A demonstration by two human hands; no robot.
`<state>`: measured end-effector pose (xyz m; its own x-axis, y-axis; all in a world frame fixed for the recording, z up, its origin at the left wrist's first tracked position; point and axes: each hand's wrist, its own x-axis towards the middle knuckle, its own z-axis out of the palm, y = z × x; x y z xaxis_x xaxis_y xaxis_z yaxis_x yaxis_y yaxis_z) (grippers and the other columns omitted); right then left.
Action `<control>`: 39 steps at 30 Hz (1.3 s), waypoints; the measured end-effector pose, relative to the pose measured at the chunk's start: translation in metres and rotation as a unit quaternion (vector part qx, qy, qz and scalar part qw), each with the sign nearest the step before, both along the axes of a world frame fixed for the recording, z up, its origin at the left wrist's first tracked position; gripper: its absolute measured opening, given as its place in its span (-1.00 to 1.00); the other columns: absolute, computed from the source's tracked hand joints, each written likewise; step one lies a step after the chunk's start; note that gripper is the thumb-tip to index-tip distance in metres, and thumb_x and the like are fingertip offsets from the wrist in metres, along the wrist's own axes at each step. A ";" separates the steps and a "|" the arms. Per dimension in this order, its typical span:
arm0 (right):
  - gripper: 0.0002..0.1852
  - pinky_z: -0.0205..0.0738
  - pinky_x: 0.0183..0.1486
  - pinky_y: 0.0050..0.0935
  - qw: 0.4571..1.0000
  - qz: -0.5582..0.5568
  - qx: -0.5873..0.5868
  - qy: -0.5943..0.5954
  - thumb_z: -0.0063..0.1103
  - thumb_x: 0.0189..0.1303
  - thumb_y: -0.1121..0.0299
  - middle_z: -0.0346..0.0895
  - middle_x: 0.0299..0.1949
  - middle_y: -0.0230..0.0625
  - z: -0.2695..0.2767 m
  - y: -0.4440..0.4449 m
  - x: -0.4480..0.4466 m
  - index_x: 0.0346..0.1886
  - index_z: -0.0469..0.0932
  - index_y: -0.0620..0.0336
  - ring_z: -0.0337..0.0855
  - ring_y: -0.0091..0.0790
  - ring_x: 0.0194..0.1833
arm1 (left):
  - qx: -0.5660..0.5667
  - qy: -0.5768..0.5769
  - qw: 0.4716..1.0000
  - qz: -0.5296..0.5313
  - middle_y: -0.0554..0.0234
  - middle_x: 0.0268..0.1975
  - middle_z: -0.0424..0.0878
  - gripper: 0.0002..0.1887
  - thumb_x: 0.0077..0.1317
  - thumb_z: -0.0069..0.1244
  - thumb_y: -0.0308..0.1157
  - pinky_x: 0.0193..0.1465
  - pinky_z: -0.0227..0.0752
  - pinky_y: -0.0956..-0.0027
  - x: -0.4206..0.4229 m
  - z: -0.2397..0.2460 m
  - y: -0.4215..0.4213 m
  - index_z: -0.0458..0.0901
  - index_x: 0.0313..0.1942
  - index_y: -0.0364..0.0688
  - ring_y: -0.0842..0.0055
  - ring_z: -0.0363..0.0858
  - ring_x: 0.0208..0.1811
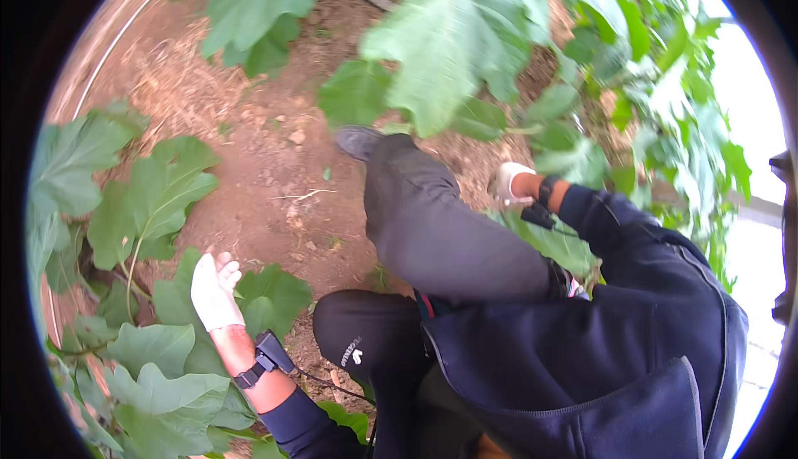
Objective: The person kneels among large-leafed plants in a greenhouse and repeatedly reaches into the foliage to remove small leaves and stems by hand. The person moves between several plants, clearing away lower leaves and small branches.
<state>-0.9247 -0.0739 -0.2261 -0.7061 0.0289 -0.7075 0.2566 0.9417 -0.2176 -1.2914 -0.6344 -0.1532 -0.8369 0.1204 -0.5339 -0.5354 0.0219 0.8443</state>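
Observation:
My left hand, in a white glove, is held among broad lobed leaves at the lower left. Its fingers are loosely curled and apart, and nothing shows in them. A green leaf lies just beside it. Past my bent knee, my right hand reaches down close to the soil, also white-gloved. Its fingers are blurred and partly out of sight, so whatever it may hold is hidden. Large leaves of an eggplant-like plant stand around that hand.
Bare brown soil runs between the plant rows, with dry straw on it. A big leaf overhangs the top of the view. My dark shoe rests on the soil. A thin pale hose or line curves along the far left.

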 end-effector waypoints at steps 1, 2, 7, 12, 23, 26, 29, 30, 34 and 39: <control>-0.73 0.64 -0.19 -0.05 0.999 -0.010 -0.037 0.019 0.16 0.27 0.25 0.76 -0.31 -0.03 -0.019 -0.008 -0.030 -0.29 0.77 0.21 0.78 0.05 -0.31 | -0.027 -0.017 0.999 0.037 0.05 -0.08 0.76 -0.54 0.58 0.03 -0.20 -0.23 0.62 0.43 0.001 0.000 -0.007 0.54 0.31 -0.33 0.42 0.74 -0.23; -0.74 0.66 -0.21 -0.09 0.991 -0.083 -0.098 -0.034 0.15 0.30 0.25 0.76 -0.33 -0.10 -0.033 -0.012 -0.058 -0.24 0.76 0.21 0.79 -0.02 -0.31 | -0.040 -0.002 0.998 0.049 0.01 -0.07 0.78 -0.56 0.56 0.06 -0.22 -0.26 0.64 0.45 0.003 -0.004 -0.009 0.56 0.28 -0.34 0.39 0.76 -0.25; -0.74 0.66 -0.26 -0.16 0.984 -0.032 -0.120 -0.129 0.14 0.36 0.28 0.76 -0.35 -0.16 -0.078 -0.043 -0.203 -0.19 0.74 0.23 0.79 -0.13 -0.33 | -0.037 0.017 0.994 0.100 -0.02 -0.06 0.80 -0.61 0.52 0.11 -0.25 -0.10 0.65 0.35 0.017 -0.010 -0.009 0.64 0.18 -0.36 0.39 0.77 -0.18; -0.75 0.63 -0.30 -0.20 0.966 0.095 -0.133 -0.202 0.13 0.38 0.30 0.76 -0.35 -0.16 -0.115 -0.096 -0.295 -0.20 0.74 0.25 0.77 -0.16 -0.37 | -0.199 0.096 0.975 0.033 0.11 -0.21 0.79 -0.61 0.51 -0.04 -0.14 -0.07 0.60 0.29 0.018 0.002 0.013 0.74 -0.04 -0.29 0.38 0.75 -0.23; -0.77 0.58 -0.39 -0.30 0.900 0.232 -0.096 -0.355 0.11 0.42 0.36 0.75 -0.34 -0.15 -0.145 -0.039 -0.289 -0.20 0.73 0.28 0.74 -0.23 -0.45 | -0.206 0.043 0.916 0.341 0.24 -0.20 0.81 -0.63 0.50 0.09 -0.16 -0.20 0.58 0.45 0.174 0.107 0.009 0.74 0.03 -0.31 0.60 0.73 -0.28; -0.78 0.56 -0.41 -0.32 0.892 0.236 -0.093 -0.374 0.11 0.43 0.38 0.75 -0.34 -0.14 -0.142 -0.020 -0.310 -0.20 0.72 0.28 0.73 -0.25 -0.48 | -0.233 0.023 0.894 0.382 0.21 -0.16 0.81 -0.64 0.53 0.06 -0.20 -0.14 0.61 0.43 0.224 0.134 0.008 0.71 0.10 -0.30 0.56 0.74 -0.26; -0.78 0.55 -0.43 -0.35 0.919 0.212 -0.085 -0.322 0.10 0.44 0.40 0.75 -0.34 -0.14 -0.117 -0.011 -0.358 -0.20 0.72 0.29 0.72 -0.27 -0.50 | -0.210 0.046 0.879 0.425 0.16 -0.12 0.81 -0.65 0.57 -0.01 -0.25 -0.07 0.62 0.41 0.270 0.164 0.027 0.68 0.14 -0.34 0.53 0.75 -0.21; -0.78 0.54 -0.44 -0.36 0.942 0.164 -0.107 -0.274 0.10 0.45 0.40 0.75 -0.34 -0.14 -0.099 -0.017 -0.383 -0.20 0.72 0.30 0.72 -0.27 -0.51 | -0.165 0.086 0.876 0.444 0.12 -0.09 0.81 -0.63 0.60 -0.04 -0.27 -0.02 0.62 0.41 0.284 0.176 0.037 0.66 0.16 -0.39 0.50 0.76 -0.18; -0.78 0.60 -0.06 -0.24 0.923 0.278 -0.207 0.168 0.11 0.45 0.41 0.72 -0.28 -0.03 0.031 -0.086 -0.468 -0.11 0.66 0.38 0.74 -0.17 -0.23 | -0.136 0.190 0.839 0.492 0.07 -0.16 0.78 -0.60 0.60 -0.05 -0.24 -0.05 0.59 0.39 0.348 0.218 0.066 0.64 0.13 -0.46 0.45 0.74 -0.25; -0.78 0.61 0.06 -0.14 0.706 0.556 -0.389 0.203 0.15 0.35 0.34 0.73 -0.13 -0.06 0.135 -0.266 -0.396 -0.10 0.73 0.18 0.73 0.08 -0.04 | -0.200 0.153 0.726 0.640 0.15 -0.23 0.71 -0.65 0.63 -0.07 -0.31 -0.20 0.56 0.40 0.404 0.201 0.013 0.57 0.15 -0.47 0.46 0.68 -0.30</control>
<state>-1.3204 -0.3398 -0.0908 -0.1352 -0.9887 0.0648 -0.7796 0.0658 -0.6229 -0.8870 -0.6217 0.0482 -0.2141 -0.9738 -0.0767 -0.1224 -0.0512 0.9912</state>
